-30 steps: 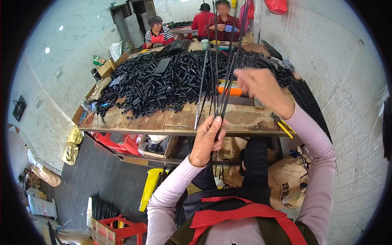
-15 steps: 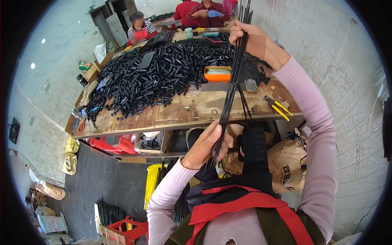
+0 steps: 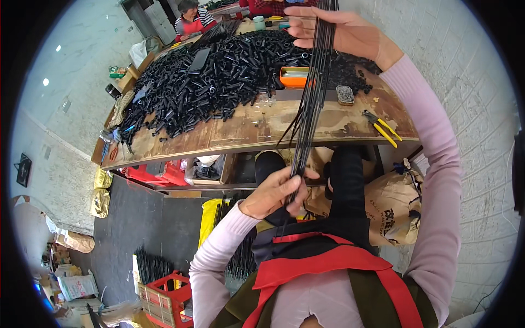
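Observation:
A bundle of long thin black rods (image 3: 313, 104) stands nearly upright in front of me, above the bench's near edge. My left hand (image 3: 276, 191) is closed round its lower part, thumb across the front. Near the upper end, my right hand (image 3: 350, 35) has its fingers stretched out flat, with the rods running across them. A few rods splay off to the left below the middle of the bundle. The top of the bundle runs out of the picture.
A large heap of black tubular parts (image 3: 219, 82) covers much of the wooden bench (image 3: 229, 134). Near the rods are an orange box (image 3: 293, 77), a small clear container (image 3: 345, 95) and yellow-handled pliers (image 3: 383, 129). A person (image 3: 192, 22) sits across the bench.
My right hand has gone from gripping the rods to stretched fingers. Several rods now splay leftward. My view has shifted, and the bench sits slightly higher in it.

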{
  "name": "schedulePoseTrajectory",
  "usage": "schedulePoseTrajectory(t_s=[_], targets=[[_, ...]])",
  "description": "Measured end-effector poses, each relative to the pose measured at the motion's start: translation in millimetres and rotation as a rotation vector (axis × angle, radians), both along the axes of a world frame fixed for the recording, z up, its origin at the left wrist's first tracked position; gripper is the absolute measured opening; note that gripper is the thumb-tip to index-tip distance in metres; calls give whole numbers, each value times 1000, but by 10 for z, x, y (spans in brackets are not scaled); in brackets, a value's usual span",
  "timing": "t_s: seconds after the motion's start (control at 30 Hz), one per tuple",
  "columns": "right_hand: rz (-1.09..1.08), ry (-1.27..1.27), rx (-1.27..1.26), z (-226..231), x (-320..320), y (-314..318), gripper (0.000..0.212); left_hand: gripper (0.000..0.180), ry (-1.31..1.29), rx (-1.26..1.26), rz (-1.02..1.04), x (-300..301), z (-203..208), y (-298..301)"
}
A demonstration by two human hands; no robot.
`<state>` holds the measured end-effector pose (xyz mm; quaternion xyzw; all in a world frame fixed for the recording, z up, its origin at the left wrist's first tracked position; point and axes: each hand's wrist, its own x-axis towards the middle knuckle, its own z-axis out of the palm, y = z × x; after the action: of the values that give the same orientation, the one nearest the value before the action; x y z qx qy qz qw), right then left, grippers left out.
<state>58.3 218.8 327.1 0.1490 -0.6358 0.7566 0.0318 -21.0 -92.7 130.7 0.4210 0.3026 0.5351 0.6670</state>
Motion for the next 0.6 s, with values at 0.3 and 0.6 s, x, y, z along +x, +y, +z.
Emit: schedulePoseTrajectory(t_s=[0.3, 0.6], targets=[[-591, -296, 533, -208, 221, -79, 47, 28, 129, -80, 501, 173, 20, 101], [-619, -795, 1167, -571, 500, -47, 58, 24, 132, -39, 665, 123, 175, 130]])
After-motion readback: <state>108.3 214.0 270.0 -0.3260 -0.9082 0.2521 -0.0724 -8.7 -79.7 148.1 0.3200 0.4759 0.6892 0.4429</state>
